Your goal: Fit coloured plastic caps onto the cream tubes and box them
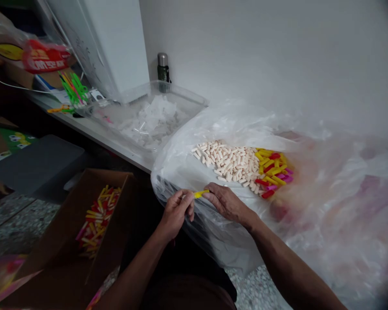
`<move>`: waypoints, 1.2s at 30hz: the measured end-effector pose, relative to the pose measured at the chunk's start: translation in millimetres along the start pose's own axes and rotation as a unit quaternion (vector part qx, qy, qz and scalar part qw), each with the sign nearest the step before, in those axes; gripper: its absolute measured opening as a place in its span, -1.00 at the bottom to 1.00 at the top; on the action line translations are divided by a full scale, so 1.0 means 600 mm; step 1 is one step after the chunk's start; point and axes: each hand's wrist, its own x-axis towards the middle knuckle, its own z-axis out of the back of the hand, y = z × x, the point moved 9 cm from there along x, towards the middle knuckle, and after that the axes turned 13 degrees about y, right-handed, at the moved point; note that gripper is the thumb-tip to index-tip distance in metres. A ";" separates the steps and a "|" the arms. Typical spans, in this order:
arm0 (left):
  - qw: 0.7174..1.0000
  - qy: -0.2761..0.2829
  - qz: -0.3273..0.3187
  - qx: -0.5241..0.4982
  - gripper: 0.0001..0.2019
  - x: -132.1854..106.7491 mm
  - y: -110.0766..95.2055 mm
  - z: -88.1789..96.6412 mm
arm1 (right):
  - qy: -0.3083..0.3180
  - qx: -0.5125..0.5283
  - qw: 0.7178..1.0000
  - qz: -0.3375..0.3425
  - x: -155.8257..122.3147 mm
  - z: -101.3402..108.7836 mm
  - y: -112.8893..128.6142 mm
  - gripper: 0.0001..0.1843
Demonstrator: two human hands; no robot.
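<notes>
A small yellow piece is being pinched at both ends: its left end is being gripped by the fingertips of the left hand, its right end by the thumb and fingers of the right hand. The hands are being held close but apart, bridged by the piece. For good handling, both ends should be being aligned straight, with light, even pressure being applied so that nothing is being bent; what is being covered by the fingertips cannot be told. The piece is being held directly between the hands, over the near side of the clear plastic sheeting. Beyond the right hand, pale pieces are lying heaped, with coloured pieces touching them farther right. Left of the left hand, a cardboard box is standing lower.
</notes>
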 end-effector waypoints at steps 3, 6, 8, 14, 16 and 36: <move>1.000 0.006 0.017 0.001 -0.61 -0.001 0.006 0.002 | -0.010 -0.004 1.000 0.029 -0.003 -0.001 0.010 -0.61; 0.999 0.001 0.049 -0.006 -0.55 -0.002 0.012 0.004 | -0.013 -0.010 0.998 0.054 -0.004 0.001 0.021 -0.66; 0.998 -0.001 0.066 -0.010 -0.52 -0.003 0.014 0.003 | -0.010 -0.008 0.998 0.058 -0.004 0.002 0.023 -0.66; 1.000 -0.005 -0.004 0.019 -0.62 -0.004 -0.003 0.002 | -0.002 0.043 0.999 -0.009 0.000 -0.007 0.005 -0.53; 0.997 -0.003 -0.032 0.063 -0.66 -0.006 -0.012 0.001 | -0.003 0.119 0.992 -0.047 0.000 -0.016 -0.009 -0.46; 0.975 0.012 -0.060 0.213 -0.78 -0.033 -0.031 0.005 | -0.008 0.222 0.973 -0.067 -0.015 -0.062 -0.011 -0.49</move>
